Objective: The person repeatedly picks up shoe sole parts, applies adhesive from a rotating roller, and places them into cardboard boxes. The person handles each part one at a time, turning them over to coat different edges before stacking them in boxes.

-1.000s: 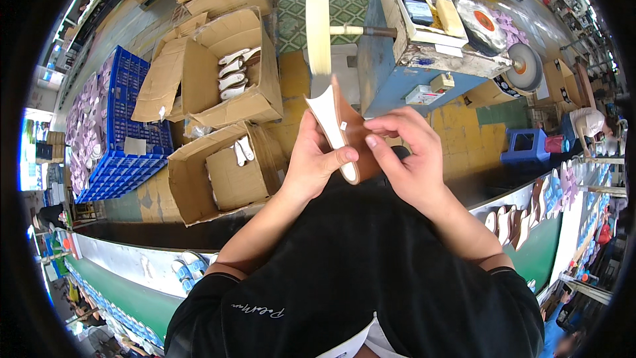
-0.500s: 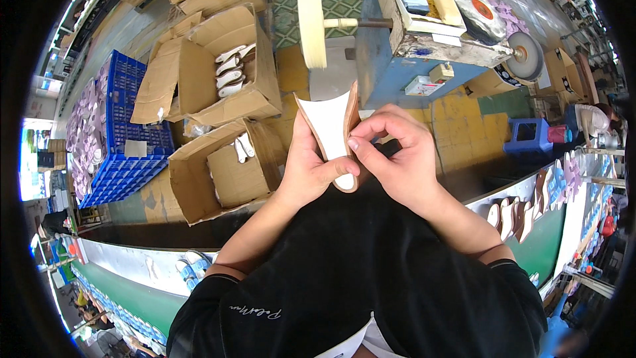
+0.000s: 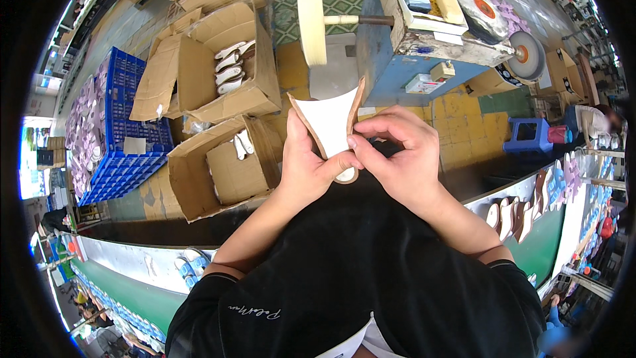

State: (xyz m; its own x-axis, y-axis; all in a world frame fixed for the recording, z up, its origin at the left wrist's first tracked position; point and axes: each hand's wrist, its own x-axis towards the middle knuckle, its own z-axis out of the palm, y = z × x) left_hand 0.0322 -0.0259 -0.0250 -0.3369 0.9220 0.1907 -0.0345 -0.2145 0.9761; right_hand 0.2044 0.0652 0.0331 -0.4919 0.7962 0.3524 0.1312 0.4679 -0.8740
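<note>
Held in front of my chest is a shoe sole (image 3: pixel 326 119), white on its broad face with a brown edge, wide at the top and narrow toward me. My left hand (image 3: pixel 305 159) grips it from the left, its thumb lying across the narrow part. On the other side my right hand (image 3: pixel 397 149) pinches the brown edge between thumb and bent forefinger. The fingers behind the sole are hidden.
Beyond the sole, a pale buffing wheel (image 3: pixel 311 23) sticks out from a blue machine (image 3: pixel 411 66). Open cartons (image 3: pixel 265 86) with similar soles and a blue crate (image 3: pixel 132 139) stand left. A green conveyor (image 3: pixel 132 282) with sandals curves behind me.
The sole has tilted slightly, showing its white face wider and its narrow end shorter. Both hands keep their grip, with only small shifts.
</note>
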